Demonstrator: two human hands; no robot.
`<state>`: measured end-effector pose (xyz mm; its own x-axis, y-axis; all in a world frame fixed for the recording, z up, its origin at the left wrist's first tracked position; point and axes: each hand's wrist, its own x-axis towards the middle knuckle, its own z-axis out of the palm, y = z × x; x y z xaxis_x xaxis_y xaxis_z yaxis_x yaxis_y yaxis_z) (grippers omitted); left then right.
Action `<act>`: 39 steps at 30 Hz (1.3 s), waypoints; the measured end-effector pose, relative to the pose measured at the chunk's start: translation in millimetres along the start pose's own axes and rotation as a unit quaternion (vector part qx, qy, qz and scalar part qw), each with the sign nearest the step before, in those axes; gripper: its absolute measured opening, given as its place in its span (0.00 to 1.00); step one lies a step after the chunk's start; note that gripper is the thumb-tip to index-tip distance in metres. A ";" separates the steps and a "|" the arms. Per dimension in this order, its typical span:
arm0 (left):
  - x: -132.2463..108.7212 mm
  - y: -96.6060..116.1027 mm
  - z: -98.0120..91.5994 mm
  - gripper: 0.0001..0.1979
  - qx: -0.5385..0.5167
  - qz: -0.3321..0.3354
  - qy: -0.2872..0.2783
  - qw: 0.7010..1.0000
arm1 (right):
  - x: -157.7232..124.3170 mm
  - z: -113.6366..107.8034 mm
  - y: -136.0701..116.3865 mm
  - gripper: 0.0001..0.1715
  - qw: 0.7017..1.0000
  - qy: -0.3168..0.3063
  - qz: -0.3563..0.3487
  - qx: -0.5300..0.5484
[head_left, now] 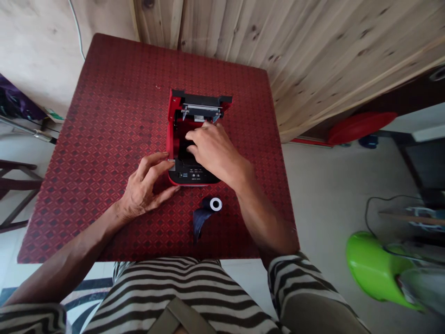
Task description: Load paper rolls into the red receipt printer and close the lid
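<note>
A red and black label printer [194,177] stands on the table with its lid [205,100] raised at the back. My left hand [144,185] holds the printer's front left corner, fingers against the side and thumb at the front edge. Inside the open compartment, my right hand [217,148] reaches in with bent fingers. The palm faces away from me, and whatever those fingertips grip is hidden. In front of the printer lies a small dark roll [208,204] with a white-rimmed end, its loose strip trailing toward me.
A red patterned cloth covers the table [114,106]. Behind it rises a wooden plank wall [236,28]. On the floor to the right are a bright green plastic container [368,269] and a dark cable [368,202]. Part of a dark wooden chair [17,183] shows at the left.
</note>
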<state>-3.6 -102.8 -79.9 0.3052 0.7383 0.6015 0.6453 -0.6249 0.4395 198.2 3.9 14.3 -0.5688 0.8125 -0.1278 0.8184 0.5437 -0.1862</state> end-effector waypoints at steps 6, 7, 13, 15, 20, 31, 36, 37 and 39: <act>9.3 -2.6 -13.8 0.34 -0.085 -0.080 0.005 0.993 | -54.2 -5.0 15.9 0.10 0.974 0.088 -0.141 0.157; 15.9 -3.8 -18.0 0.33 -0.100 -0.103 0.017 0.989 | -61.2 -1.2 18.7 0.10 0.967 0.107 -0.154 0.172; 96.1 -15.4 -37.6 0.29 -0.027 -0.076 0.052 0.995 | -70.0 27.0 23.3 0.08 0.940 0.222 -0.148 0.211; 123.5 -21.3 -34.2 0.31 0.008 -0.053 0.046 0.998 | -68.8 32.6 20.3 0.09 0.937 0.244 -0.148 0.200; 141.5 -21.9 -16.6 0.38 -0.029 -0.060 -0.039 0.997 | -71.5 43.2 6.3 0.10 0.920 0.347 -0.145 0.113; 64.9 -1.8 -18.4 0.29 -0.031 0.039 -0.087 0.995 | -73.2 65.4 -3.4 0.10 0.892 0.425 -0.148 0.049; 53.2 -10.8 -12.5 0.43 0.004 0.086 -0.091 0.992 | -74.4 65.2 -4.0 0.11 0.896 0.419 -0.138 0.053; 52.3 -11.3 -11.9 0.45 0.011 0.088 -0.091 0.992 | -74.2 65.0 -4.3 0.11 0.895 0.420 -0.139 0.051; 51.0 -11.5 -11.3 0.48 0.020 0.090 -0.095 0.991 | -73.3 64.6 -4.7 0.09 0.893 0.424 -0.141 0.048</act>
<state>-3.4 -60.8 -46.7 0.5425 0.6525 0.5292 0.5944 -0.7432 0.3071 230.8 -71.8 -38.4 -0.4517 0.5359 0.7132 0.6189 0.7641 -0.1821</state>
